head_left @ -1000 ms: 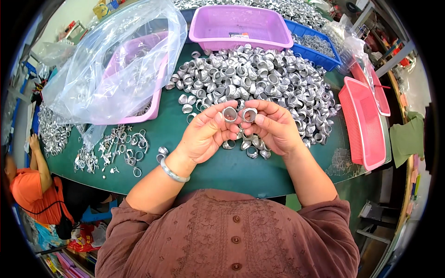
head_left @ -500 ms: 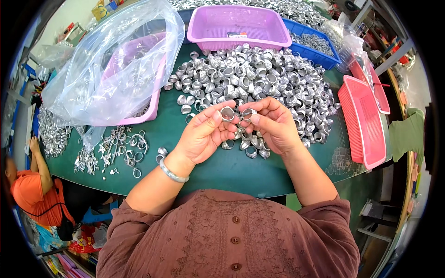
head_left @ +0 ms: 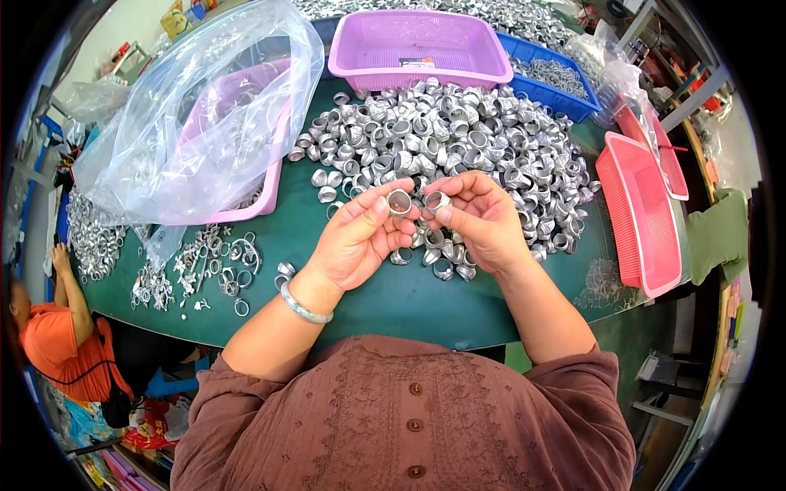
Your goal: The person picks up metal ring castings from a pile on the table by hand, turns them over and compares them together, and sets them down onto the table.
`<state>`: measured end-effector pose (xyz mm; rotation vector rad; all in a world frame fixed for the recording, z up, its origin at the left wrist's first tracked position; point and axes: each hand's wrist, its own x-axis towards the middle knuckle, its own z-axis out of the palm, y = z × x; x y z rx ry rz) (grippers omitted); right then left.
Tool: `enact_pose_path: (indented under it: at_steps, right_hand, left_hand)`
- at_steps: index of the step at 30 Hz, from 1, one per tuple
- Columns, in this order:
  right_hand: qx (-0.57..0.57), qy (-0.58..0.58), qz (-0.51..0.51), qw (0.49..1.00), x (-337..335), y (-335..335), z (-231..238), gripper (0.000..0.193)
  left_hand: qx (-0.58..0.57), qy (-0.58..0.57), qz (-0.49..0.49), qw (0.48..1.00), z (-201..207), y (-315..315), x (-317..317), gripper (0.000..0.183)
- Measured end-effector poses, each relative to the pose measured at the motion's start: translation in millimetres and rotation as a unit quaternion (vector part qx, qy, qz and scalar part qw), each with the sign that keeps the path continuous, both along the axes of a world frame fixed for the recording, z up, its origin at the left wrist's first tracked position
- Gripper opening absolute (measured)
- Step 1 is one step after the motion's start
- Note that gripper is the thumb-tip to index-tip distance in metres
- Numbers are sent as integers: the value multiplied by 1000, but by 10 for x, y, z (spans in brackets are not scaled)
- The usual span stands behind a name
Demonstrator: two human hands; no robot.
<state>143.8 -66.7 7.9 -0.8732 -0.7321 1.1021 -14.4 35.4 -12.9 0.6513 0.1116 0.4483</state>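
Observation:
Between thumb and fingers, my left hand (head_left: 358, 240) pinches a silver-coloured metal ring (head_left: 399, 202), its round opening facing up toward me. Close beside it, my right hand (head_left: 485, 222) grips a second metal ring (head_left: 436, 201) the same way. The two rings are held side by side at nearly equal height, with a small gap between them. Both hands hover over the near edge of a large heap of similar grey metal rings (head_left: 471, 139) on the dark green tabletop (head_left: 393, 307). A pale bangle circles my left wrist.
A purple basket (head_left: 422, 78) stands behind the heap, a blue tray of rings (head_left: 557, 106) beside it. Clear plastic (head_left: 237, 114) drapes another purple basket at left. Small metal parts (head_left: 201, 262) lie nearer. At right is a pink basket (head_left: 640, 213); far left, a person in orange (head_left: 70, 344).
The ring in my right hand has turned slightly, showing more of its outer side. Otherwise both hands stay almost where they were, each keeping its ring.

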Motion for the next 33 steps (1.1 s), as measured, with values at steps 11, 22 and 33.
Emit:
enact_pose_path:
  at_steps: [11, 22, 33]
  right_hand:
    - [54, -104, -14, 993, 9, -3, -92, 30]
    - [60, -153, -37, 986, -14, -7, -84, 32]
    - [56, -170, -42, 983, -31, -8, -63, 32]
  left_hand:
    - [-9, 1, -7, 1000, 7, 5, -7, 42]
    - [-11, 0, -9, 1000, 8, 2, -6, 40]
    - [-20, 4, -12, 1000, 26, -1, -9, 36]
